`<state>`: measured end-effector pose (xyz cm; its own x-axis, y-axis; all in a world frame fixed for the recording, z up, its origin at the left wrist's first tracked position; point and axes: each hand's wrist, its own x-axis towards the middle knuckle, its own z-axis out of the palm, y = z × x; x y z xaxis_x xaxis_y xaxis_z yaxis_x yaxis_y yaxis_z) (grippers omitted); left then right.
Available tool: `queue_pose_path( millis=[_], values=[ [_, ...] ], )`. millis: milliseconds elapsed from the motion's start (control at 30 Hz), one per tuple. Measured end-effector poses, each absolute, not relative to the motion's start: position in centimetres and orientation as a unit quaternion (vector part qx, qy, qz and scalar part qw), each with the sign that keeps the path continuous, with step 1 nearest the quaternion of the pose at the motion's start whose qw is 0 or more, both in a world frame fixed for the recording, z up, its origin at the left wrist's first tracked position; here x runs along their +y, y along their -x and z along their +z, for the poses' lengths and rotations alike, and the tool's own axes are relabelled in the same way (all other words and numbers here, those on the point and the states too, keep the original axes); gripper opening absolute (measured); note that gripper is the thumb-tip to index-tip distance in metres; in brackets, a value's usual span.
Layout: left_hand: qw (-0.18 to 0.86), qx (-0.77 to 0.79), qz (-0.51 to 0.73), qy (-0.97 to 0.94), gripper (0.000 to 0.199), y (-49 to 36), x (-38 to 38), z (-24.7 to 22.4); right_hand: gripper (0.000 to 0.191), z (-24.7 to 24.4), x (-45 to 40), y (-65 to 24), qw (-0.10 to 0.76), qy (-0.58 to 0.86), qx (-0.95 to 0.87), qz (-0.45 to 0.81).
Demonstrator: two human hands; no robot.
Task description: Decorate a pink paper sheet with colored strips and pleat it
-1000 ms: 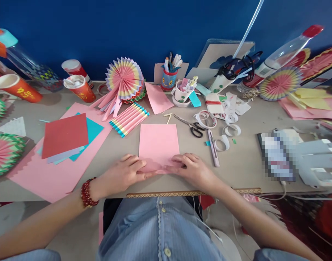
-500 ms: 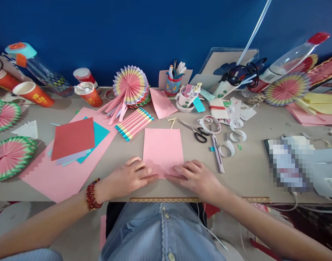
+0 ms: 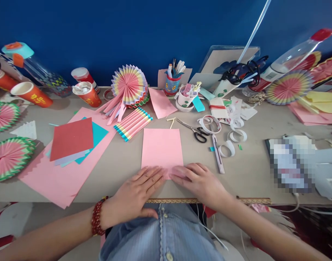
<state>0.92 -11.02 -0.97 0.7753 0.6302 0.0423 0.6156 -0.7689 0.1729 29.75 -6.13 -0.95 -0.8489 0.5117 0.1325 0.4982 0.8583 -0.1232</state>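
Observation:
A pink square of paper [image 3: 162, 146] lies flat on the table in front of me. My left hand [image 3: 140, 188] rests on its lower left edge, fingers stretched out and the thumb apart, pointing right near the table's front edge. My right hand [image 3: 198, 179] lies on the lower right corner with its fingers extended over the paper. The fingertips of both hands are close to each other. Just up and left of the paper sits a row of folded striped strips [image 3: 133, 124]. Scissors [image 3: 193, 130] and a cutter [image 3: 218, 154] lie to its right.
Coloured squares [image 3: 72, 139] rest on a large pink sheet [image 3: 46, 181] at left. Paper fans [image 3: 128, 86], orange cups [image 3: 32, 95], a pen cup [image 3: 171, 85] and a bottle [image 3: 293, 58] stand along the blue wall. Tape rolls [image 3: 209, 124] and a phone [image 3: 289, 166] are at right.
My left hand has turned and flattened, its fingers now pointing up and right over the lower edge and its thumb spread downward. The right hand has barely moved.

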Motion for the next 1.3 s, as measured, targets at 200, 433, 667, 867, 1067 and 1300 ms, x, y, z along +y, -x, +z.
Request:
queue_pose_path(
  millis=[200,433,667,867,1067,1300],
  values=[
    [0.078,0.333,0.035,-0.939,0.099,-0.9,-11.1,-0.9,0.049,-1.4,-8.1,-32.3,0.096,0.31,-0.944,0.063],
    [0.023,0.389,0.008,-0.921,0.091,2.6,-12.9,-1.1,0.054,-1.6,-8.2,-32.0,0.111,0.331,-0.934,0.073],
    [-0.003,0.425,0.033,-0.905,0.086,3.2,-14.0,-1.8,0.054,-1.4,-7.8,-32.8,0.116,0.301,-0.943,0.087],
    [0.0,0.43,0.042,-0.902,0.079,2.9,-13.9,-2.1,0.031,1.1,-7.2,-29.6,0.211,0.344,-0.911,0.088],
    [0.044,0.46,0.083,-0.883,0.078,3.1,-14.3,-1.8,0.015,0.2,-6.8,-23.6,0.122,0.326,-0.931,0.107],
    [0.216,0.568,0.31,-0.731,0.027,2.2,-16.0,-1.2,0.007,0.1,-7.3,-23.8,0.238,0.361,-0.869,0.24]
  ],
)
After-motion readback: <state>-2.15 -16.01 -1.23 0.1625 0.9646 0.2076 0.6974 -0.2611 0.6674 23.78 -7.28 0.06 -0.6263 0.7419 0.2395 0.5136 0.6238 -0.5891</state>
